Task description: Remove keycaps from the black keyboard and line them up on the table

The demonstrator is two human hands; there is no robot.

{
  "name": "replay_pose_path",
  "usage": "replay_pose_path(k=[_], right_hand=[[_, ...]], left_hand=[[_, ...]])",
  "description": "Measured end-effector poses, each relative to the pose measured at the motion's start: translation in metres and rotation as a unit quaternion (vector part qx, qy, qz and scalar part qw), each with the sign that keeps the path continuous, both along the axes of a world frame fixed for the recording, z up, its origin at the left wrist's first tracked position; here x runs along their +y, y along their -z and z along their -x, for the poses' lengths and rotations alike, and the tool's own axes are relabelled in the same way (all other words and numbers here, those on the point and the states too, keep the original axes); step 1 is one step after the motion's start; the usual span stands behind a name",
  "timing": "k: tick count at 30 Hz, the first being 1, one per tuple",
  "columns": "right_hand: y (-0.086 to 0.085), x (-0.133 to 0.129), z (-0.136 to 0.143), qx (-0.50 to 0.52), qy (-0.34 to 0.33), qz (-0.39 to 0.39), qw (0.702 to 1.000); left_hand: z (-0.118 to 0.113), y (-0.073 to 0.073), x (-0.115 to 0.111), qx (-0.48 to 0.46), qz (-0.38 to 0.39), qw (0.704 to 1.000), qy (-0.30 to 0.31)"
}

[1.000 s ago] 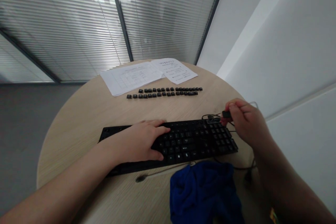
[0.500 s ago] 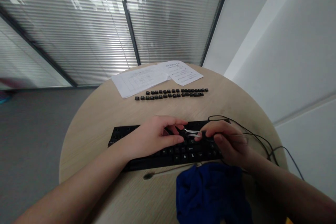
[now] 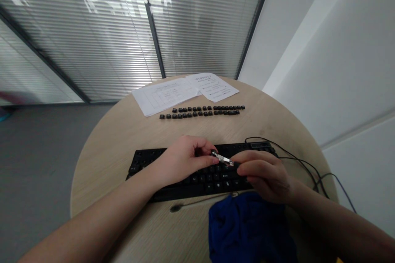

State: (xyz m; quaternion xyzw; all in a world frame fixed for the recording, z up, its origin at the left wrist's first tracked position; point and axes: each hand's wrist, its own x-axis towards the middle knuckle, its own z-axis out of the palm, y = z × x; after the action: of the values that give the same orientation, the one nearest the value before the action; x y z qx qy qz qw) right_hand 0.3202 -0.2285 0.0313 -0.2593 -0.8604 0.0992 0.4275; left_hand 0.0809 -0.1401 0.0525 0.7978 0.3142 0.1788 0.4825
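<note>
A black keyboard [image 3: 191,189] lies on the round table below both hands. Between the fingers of my right hand [image 3: 265,174] is the dark handle of a keycap puller [image 3: 224,159], its silver prongs pointing left. My left hand [image 3: 185,162] hovers over the keyboard's middle, thumb and fingers closed around a small black keycap [image 3: 213,153] at the prong tips. Fingers partly hide that keycap.
Two rows of loose black keycaps [image 3: 194,114] lie beyond the keyboard, with printed paper sheets [image 3: 166,95] behind them. Blue cloth [image 3: 247,226] and a thin brush-like stick [image 3: 197,202] lie in front. Black cables [image 3: 304,164] run off to the right.
My right hand has turned and dropped slightly, and the puller's prongs now slant up to the left and look closer together. My left fingertips have closed at their tips.
</note>
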Motion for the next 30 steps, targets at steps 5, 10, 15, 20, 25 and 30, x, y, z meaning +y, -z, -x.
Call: replay_pose_path(k=[5, 10, 15, 20, 25, 30], right_hand=[[0.001, 0.001, 0.0, 0.004, 0.013, -0.03, 0.999], [0.005, 0.003, 0.001, 0.015, 0.009, -0.049, 0.999], [0.007, 0.004, 0.001, 0.015, 0.02, -0.075, 0.997], [0.008, 0.005, 0.004, 0.028, 0.047, -0.076, 0.996], [0.007, 0.005, 0.0, 0.032, 0.029, -0.061, 0.997], [0.006, 0.005, -0.004, 0.067, -0.008, 0.009, 0.998]], left_hand=[[0.0, 0.004, 0.002, -0.032, 0.02, 0.999, -0.008], [0.0, 0.004, 0.001, -0.048, 0.018, 0.998, -0.037], [0.0, 0.003, 0.0, -0.034, -0.035, 0.996, -0.073], [0.0, -0.002, -0.002, -0.029, -0.069, 0.992, -0.099], [0.003, -0.003, 0.001, -0.02, -0.066, 0.995, -0.075], [0.009, 0.001, 0.008, -0.044, 0.01, 0.999, 0.012]])
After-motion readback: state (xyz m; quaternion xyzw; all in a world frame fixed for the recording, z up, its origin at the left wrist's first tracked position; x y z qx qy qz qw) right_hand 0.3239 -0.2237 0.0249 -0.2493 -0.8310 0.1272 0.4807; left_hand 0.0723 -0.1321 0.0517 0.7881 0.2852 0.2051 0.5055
